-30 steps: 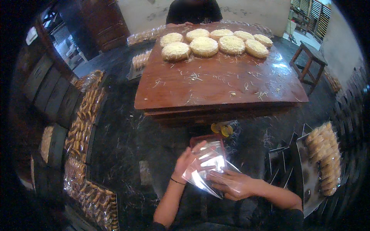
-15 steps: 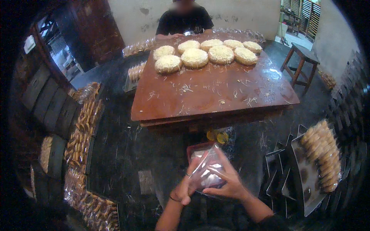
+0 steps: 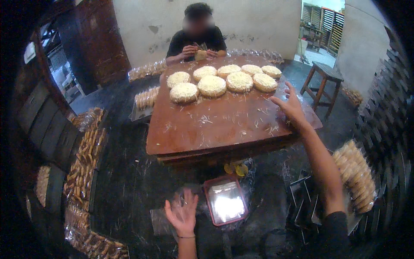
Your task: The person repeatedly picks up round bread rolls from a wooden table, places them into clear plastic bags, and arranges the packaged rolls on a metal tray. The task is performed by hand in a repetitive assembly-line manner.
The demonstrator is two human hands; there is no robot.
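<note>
My left hand is raised low in the view, palm up with its fingers spread. A thin clear plastic bag hangs over those fingers and stays on the hand. Stretched forward above the table's right edge, my right hand has its fingers apart and nothing in it. Closest to that hand lies a round bread topped with pale shreds, still apart from the fingertips. Several similar round breads sit in two rows on the brown table. A red-rimmed tray with clear plastic bags in it lies beside my left hand.
Across the table a person holds a bread with clear wrapping. Packed breads line the left side; more packed breads and metal trays stand at right. A wooden stool stands beyond the table's right corner.
My hands have parted from the bag they both held: the right reached forward to the table, the left moved left with the bag. The person opposite has lifted a bread.
</note>
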